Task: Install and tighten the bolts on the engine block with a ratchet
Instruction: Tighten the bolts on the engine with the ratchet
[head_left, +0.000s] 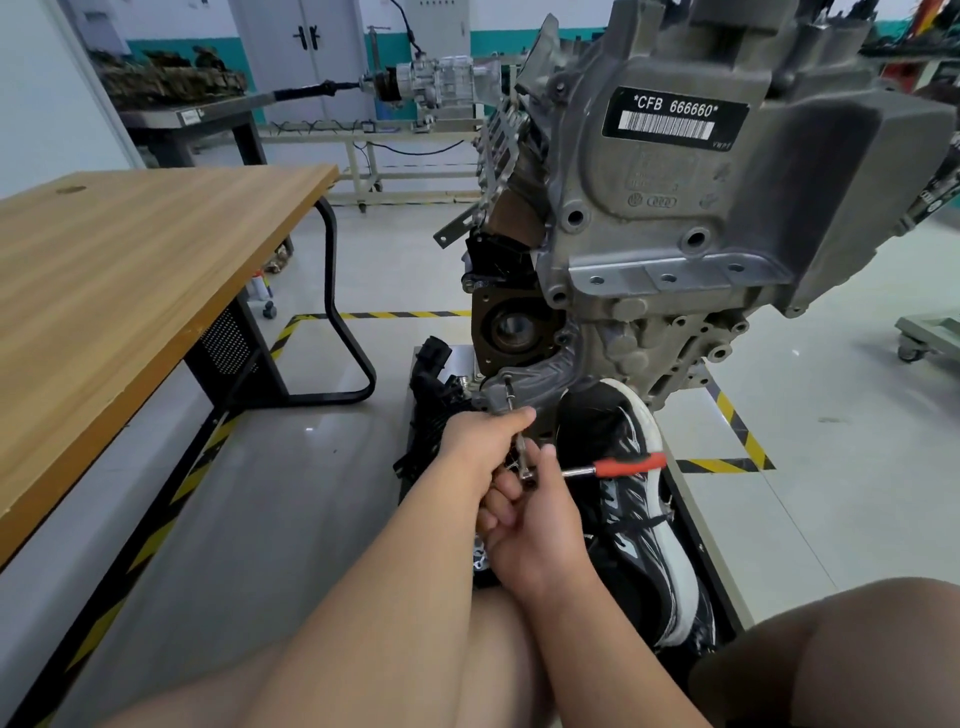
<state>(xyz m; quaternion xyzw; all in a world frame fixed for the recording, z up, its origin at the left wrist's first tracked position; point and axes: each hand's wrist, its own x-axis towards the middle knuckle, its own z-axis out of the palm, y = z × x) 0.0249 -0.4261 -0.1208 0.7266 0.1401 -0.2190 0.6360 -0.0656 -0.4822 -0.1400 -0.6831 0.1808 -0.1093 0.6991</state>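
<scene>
A grey engine block (675, 218) with a barcode label stands upright on a stand in front of me. One bolt (508, 391) sticks out of its lower flange. My left hand (480, 447) reaches up to that flange and grips the metal extension bar of the ratchet (618, 466), whose red handle points right. My right hand (535, 525) sits just below, fingers curled around the ratchet's head end. The socket tip is hidden behind my left fingers.
A wooden table (130, 275) with black legs stands at the left. My black-and-white shoe (639, 519) rests on the stand's base beside the block. Black parts (431, 395) lie on the base at the left. Yellow-black floor tape (737, 436) borders the stand.
</scene>
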